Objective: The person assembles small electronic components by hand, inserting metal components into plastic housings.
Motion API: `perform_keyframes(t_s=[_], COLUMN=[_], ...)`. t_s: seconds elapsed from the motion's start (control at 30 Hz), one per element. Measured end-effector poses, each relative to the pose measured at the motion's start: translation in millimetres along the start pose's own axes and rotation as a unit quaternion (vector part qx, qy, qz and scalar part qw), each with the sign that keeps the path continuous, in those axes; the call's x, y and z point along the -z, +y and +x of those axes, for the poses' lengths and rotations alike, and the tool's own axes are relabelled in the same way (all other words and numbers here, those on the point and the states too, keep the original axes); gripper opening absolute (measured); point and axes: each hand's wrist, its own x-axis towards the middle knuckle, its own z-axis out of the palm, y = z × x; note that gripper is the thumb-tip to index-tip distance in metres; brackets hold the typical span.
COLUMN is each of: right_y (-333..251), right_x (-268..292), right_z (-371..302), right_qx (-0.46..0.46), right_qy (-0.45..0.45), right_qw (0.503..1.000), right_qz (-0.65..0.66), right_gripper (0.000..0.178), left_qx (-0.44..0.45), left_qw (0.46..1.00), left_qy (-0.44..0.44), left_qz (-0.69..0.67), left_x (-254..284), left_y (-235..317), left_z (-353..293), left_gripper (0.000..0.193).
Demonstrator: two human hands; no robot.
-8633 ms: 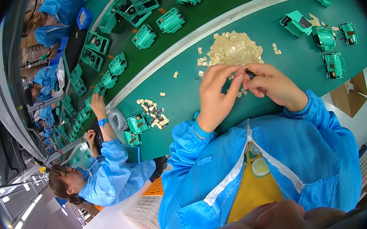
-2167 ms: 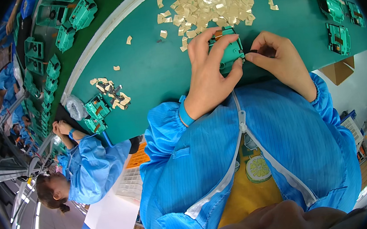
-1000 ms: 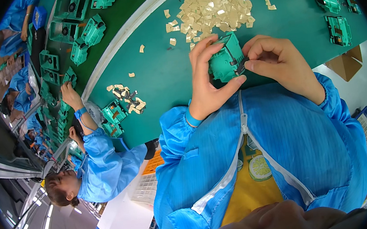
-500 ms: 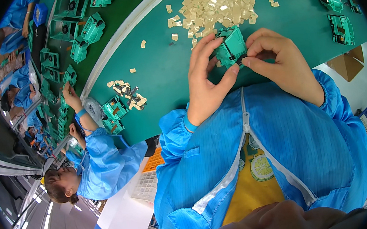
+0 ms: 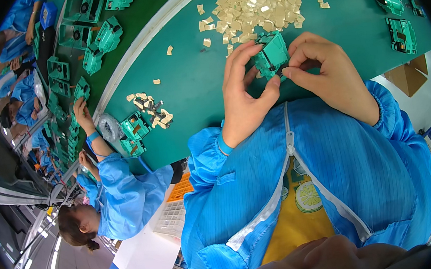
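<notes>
A small green plastic housing (image 5: 276, 51) with a black strip across it is held up over the green table, close to my chest. My left hand (image 5: 247, 94) grips it from the left, fingers along the far side and thumb on the near edge. At the housing's near right corner, my right hand (image 5: 328, 72) has thumb and forefinger pinched together. Whatever lies between those fingertips is too small or hidden to make out. Just beyond the housing is a heap of small gold-beige pieces (image 5: 257, 6), several of them scattered around it.
To the left lie a small pile of beige and black pieces (image 5: 151, 111) and green housings (image 5: 134, 126). More housings (image 5: 401, 35) stand at the right edge. Beyond a pale rail (image 5: 134, 46), housings sit on a green belt. A co-worker's arm (image 5: 90, 128) reaches there.
The dark bit visible at my right fingertips is now mostly out of sight. My left hand keeps its grip, and the housing has barely shifted. The co-worker's head and arms have moved slightly.
</notes>
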Motion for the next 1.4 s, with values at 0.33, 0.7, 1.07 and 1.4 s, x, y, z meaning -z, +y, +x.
perform_keyframes(t_s=[0.33, 0.7, 1.07, 1.4], right_y=[8.0, 0.7, -7.4, -1.6], right_x=[6.6, 6.0, 65.3, 65.6], right_z=[7.2, 29.4, 254.0, 280.7], right_qx=[-0.025, -0.066, 0.068, 0.213], right_qy=[-0.005, -0.046, 0.151, 0.228], right_qw=[0.999, 0.972, 0.986, 0.896], right_qz=[-0.027, 0.221, 0.029, -0.315], right_gripper=[0.018, 0.041, 0.071, 0.058], left_qx=[-0.008, -0.059, -0.198, -0.024], left_qw=[1.000, 0.997, 0.920, 0.844], left_qy=[-0.007, -0.032, 0.259, 0.440], left_qz=[-0.008, -0.027, 0.218, 0.305], left_x=[-2.1, 23.3, 91.9, 187.0], left_y=[-2.9, 17.1, 4.7, -60.4], left_z=[3.6, 12.1, -18.8, -62.1], left_gripper=[0.061, 0.062, 0.036, 0.015])
